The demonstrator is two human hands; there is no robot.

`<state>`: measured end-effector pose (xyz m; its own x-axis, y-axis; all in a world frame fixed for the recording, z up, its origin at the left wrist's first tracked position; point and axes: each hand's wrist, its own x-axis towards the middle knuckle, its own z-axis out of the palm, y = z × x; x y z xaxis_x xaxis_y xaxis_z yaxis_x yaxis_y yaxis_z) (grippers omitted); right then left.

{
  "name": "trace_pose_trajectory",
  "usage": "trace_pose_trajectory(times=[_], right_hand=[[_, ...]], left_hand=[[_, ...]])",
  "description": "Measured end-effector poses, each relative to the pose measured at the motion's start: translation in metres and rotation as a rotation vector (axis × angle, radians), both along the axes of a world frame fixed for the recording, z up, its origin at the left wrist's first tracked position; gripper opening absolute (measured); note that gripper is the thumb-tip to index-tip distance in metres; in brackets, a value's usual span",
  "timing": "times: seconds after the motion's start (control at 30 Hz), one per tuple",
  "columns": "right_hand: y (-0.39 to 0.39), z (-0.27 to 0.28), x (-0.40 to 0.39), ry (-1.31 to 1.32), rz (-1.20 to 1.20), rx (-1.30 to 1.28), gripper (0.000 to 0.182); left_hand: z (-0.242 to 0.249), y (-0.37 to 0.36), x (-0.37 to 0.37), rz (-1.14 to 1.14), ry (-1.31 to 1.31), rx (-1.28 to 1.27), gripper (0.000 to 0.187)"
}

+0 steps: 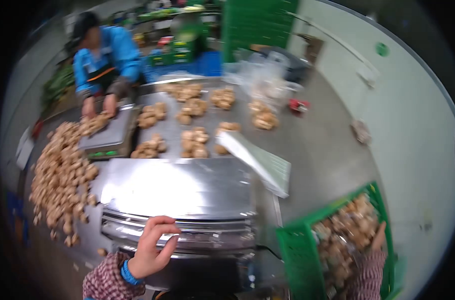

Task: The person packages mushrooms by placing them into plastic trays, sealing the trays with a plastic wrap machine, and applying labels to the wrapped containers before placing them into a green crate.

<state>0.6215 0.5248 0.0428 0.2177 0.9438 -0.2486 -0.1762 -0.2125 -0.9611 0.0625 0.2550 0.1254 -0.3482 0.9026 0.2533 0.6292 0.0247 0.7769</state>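
My left hand (155, 246), with a blue band at the wrist, hovers over the front of a metal machine (177, 187) with a shiny flat top. Its fingers are bent, with a gap between them and the thumb, and nothing shows in them. My right hand (379, 239) reaches into a green crate (295, 250) at the lower right, beside clear bags of round brown produce (340, 250) like small potatoes. Most of its fingers are hidden or blurred, so I cannot tell whether it grips a bag.
A co-worker (107, 55) in blue has both hands at a scale (107, 135). Loose brown produce (62, 175) is heaped on the left; small piles (194, 140) stand behind the machine. A white-green slab (260, 162) leans at its right corner. Plastic bags (267, 75) lie farther back.
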Motion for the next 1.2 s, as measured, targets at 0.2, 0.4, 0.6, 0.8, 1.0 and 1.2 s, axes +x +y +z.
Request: trace_pose_trajectory(times=[0.2, 0.4, 0.6, 0.8, 1.0, 1.2], right_hand=[[0.014, -0.028, -0.01, -1.621, 0.016, -0.284, 0.078], [0.089, 0.058, -0.148, -1.545, 0.14, 0.721, 0.054], [0.002, 0.066, -0.641, -0.68, 1.411, 0.557, 0.045], [-0.047, 0.035, -0.854, -0.648, 1.193, 1.508, 0.046], [-0.083, -0.002, -0.79, -0.78, 1.673, 1.44, 0.042], [-0.117, 0.0, -0.621, -1.169, 1.247, 1.064, 0.043]], left_hand=[[-0.017, -0.013, -0.082, 0.235, 0.145, 0.116, 0.024], [-0.003, -0.048, -0.201, 0.537, 0.199, 0.15, 0.045], [-0.066, -0.037, -0.311, 0.728, 0.098, 0.131, 0.06], [-0.061, -0.045, -0.327, 0.559, 0.493, -0.047, 0.105], [-0.09, -0.02, -0.256, 0.297, 0.337, -0.196, 0.096], [-0.092, 0.011, -0.211, -0.366, 0.402, 0.041, 0.094]])
